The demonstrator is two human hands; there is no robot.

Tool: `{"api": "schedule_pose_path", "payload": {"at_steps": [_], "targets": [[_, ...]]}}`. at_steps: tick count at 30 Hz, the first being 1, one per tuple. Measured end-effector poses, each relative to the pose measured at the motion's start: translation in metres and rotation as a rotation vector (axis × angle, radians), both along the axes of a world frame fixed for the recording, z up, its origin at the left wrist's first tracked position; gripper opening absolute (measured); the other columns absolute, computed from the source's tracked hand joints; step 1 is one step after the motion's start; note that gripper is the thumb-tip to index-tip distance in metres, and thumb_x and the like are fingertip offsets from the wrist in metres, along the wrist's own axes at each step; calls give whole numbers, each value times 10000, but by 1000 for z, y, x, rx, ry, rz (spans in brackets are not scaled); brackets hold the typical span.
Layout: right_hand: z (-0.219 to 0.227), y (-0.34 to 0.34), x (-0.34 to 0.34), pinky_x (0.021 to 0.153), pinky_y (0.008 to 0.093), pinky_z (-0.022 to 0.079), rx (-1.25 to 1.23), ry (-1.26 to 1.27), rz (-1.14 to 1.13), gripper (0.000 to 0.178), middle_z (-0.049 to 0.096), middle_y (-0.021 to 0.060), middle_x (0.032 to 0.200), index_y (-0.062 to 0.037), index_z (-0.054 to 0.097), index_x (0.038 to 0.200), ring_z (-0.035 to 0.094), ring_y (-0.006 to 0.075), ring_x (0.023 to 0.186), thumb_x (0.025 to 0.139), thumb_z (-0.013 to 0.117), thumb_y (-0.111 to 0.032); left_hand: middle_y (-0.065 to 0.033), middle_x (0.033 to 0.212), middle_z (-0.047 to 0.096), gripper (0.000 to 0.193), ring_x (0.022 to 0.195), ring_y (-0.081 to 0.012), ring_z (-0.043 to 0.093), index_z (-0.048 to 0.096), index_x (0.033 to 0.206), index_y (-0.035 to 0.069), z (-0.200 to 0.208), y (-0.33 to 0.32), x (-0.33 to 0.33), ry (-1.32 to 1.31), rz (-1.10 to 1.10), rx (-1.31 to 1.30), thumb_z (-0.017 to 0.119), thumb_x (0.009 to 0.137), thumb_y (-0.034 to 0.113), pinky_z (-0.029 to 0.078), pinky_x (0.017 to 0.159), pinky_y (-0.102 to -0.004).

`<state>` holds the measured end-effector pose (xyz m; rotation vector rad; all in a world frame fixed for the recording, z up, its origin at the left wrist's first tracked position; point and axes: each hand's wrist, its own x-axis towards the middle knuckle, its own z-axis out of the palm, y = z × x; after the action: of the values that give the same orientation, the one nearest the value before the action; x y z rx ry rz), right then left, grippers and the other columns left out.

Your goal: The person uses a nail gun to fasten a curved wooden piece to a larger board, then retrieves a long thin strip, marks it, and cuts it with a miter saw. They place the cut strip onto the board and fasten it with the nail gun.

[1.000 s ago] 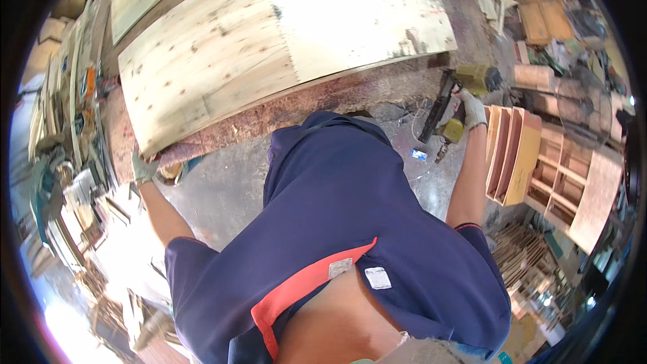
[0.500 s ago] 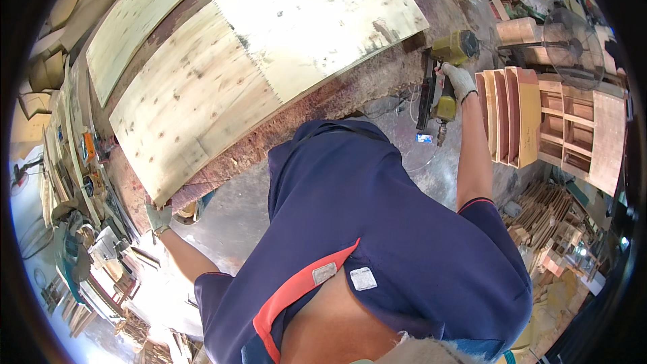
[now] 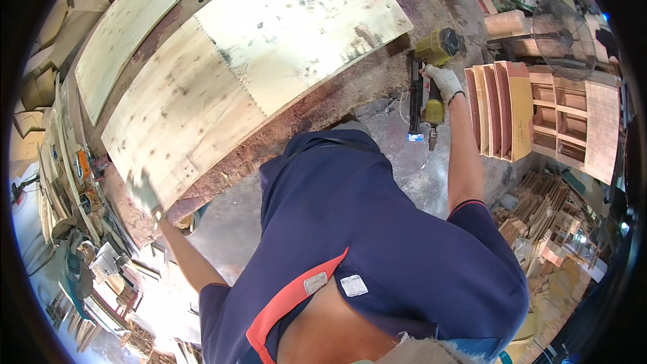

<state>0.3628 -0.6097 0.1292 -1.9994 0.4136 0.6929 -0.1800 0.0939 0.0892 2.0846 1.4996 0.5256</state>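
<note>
My right hand [image 3: 444,83], in a pale work glove, grips the handle of a yellow-green and black pneumatic nail gun [image 3: 433,47]. The tool hangs beyond the right end of the bench, with an air fitting at its lower end. My left hand [image 3: 143,193], gloved too, is at the near left corner of a long plywood board [image 3: 182,101]; it is smeared by motion, but the fingers look stretched out and apart. Whether it touches the board I cannot tell. The board lies along the front of a stained workbench [image 3: 317,111] and has a jagged seam across its middle.
Behind lies a second plywood sheet [image 3: 135,30]. To the right stand several upright wooden panels [image 3: 502,111], a compartmented wooden frame [image 3: 573,118] and a fan [image 3: 563,37]. Wood offcuts [image 3: 539,205] are piled at the lower right. Tools and timber strips crowd the left side.
My left hand has risen from the board's lower left corner and its fingers have spread. The nail gun stays in my right hand. The whole view has shifted slightly.
</note>
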Motion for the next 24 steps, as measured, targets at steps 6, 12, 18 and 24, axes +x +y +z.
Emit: {"api": "schedule_pose_path", "payload": {"at_steps": [6, 12, 18, 24], "targets": [[-2, -1, 0, 476, 342, 493, -106, -21, 46, 239, 673, 66, 751, -39, 701, 954, 635, 178, 526, 859, 740, -255, -164, 1320, 631, 630, 1266, -293, 571, 649, 1266, 57, -26, -274, 295, -186, -799, 29, 857, 771, 387, 512, 1008, -420], [1, -5, 5, 471, 328, 500, -73, -240, 338, 191, 689, 95, 713, 23, 696, 958, 640, 170, 480, 876, 655, -145, -166, 1576, 386, 824, 1503, -373, 278, 453, 1472, 47, -22, -420, 458, 95, -1134, 170, 782, 785, 363, 240, 1232, -491], [11, -24, 28, 817, 507, 546, -499, -533, 953, 377, 704, 250, 954, -43, 689, 1085, 657, 452, 972, 740, 727, -190, -153, 1576, 391, 808, 1498, -395, 281, 465, 1463, 59, -59, -429, 478, 189, -1101, 332, 779, 757, 298, 213, 1235, -534], [36, -13, 53, 773, 481, 554, -494, -653, 1490, 801, 656, 119, 1192, -279, 376, 1538, 684, 364, 958, 816, 668, -93, -147, 1577, 399, 783, 1484, -390, 315, 464, 1473, 70, -59, -427, 478, 217, -1096, 302, 761, 777, 272, 217, 1235, -522]]}}
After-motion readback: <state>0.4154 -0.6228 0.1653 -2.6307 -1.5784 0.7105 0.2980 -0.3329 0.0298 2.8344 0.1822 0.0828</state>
